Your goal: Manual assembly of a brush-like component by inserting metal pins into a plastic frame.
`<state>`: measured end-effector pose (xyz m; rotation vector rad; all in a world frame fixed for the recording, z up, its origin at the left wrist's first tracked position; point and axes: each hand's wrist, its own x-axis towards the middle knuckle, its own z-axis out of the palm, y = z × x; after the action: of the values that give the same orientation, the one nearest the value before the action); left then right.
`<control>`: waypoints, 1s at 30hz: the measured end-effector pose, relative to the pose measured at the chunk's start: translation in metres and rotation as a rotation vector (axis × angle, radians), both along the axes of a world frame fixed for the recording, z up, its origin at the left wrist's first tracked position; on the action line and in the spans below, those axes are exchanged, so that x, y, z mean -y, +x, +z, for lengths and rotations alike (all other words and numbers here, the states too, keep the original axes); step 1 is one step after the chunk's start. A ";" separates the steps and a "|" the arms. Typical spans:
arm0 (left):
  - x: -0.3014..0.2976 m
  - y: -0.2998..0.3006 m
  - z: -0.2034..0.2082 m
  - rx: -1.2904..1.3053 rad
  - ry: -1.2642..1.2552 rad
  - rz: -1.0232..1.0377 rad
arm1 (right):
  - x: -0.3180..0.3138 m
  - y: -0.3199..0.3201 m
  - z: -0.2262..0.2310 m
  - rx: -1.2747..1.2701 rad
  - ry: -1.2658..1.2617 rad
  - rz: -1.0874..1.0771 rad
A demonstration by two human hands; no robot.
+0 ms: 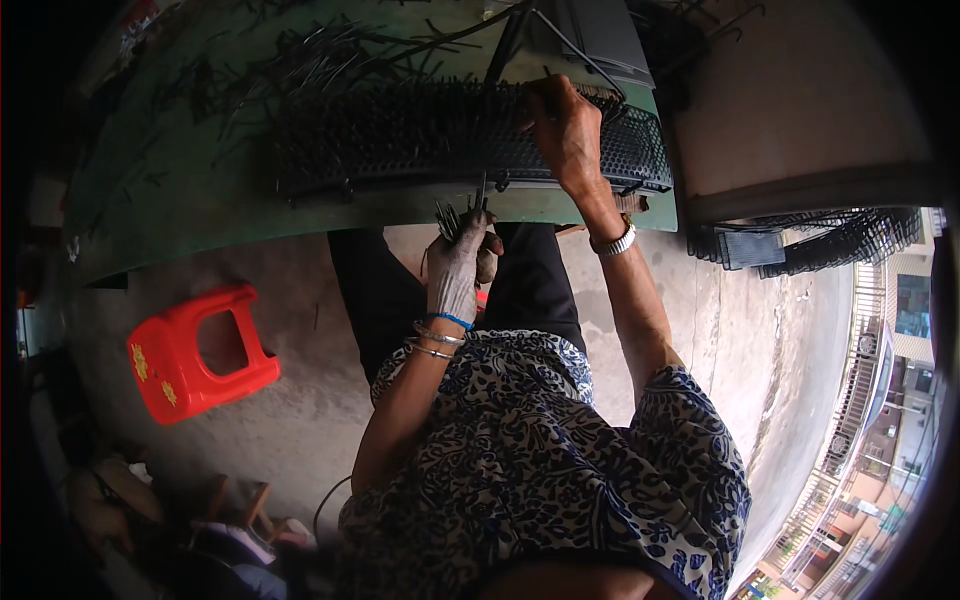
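Observation:
My left hand (458, 262), in a pale, dirty glove, is closed round a small bundle of thin dark rods (447, 217) just off the near edge of the green table. Their tips point up and away from me. On the table stands a long black perforated rack (640, 150), packed with several rows of upright dark rods (400, 125). Over its right part, my bare right hand (568, 132) has its fingers pinched together and bent down. Whatever lies between those fingertips is hidden or too small to make out.
Loose dark rods (325, 55) lie in a heap across the far left of the green table (130, 225). Dark metal bars (510, 45) rise behind the rack. A red plastic stool (175, 345) is on the floor at left. More black mesh racks (840, 250) are at right.

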<state>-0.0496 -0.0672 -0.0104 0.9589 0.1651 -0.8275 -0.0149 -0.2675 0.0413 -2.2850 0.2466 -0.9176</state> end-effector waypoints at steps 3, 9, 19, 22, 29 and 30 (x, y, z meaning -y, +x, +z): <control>-0.001 0.001 0.001 0.014 -0.010 0.002 | 0.005 0.000 0.000 -0.017 -0.016 -0.002; 0.000 -0.001 0.000 -0.015 -0.047 0.004 | 0.010 -0.001 -0.002 -0.074 -0.026 0.032; -0.001 0.001 0.005 -0.021 -0.028 0.012 | 0.013 0.010 0.004 -0.144 -0.267 0.104; 0.000 0.000 0.006 -0.020 -0.035 0.008 | 0.019 0.016 -0.011 -0.071 -0.413 0.158; 0.002 -0.001 0.007 -0.008 -0.014 -0.006 | 0.006 0.017 -0.003 -0.151 -0.412 0.156; 0.002 -0.002 0.007 -0.011 -0.018 -0.003 | 0.008 0.018 -0.001 -0.160 -0.409 0.172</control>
<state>-0.0515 -0.0695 -0.0037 0.9379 0.1653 -0.8355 0.0033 -0.2752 0.0406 -2.7098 -0.0790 -0.7491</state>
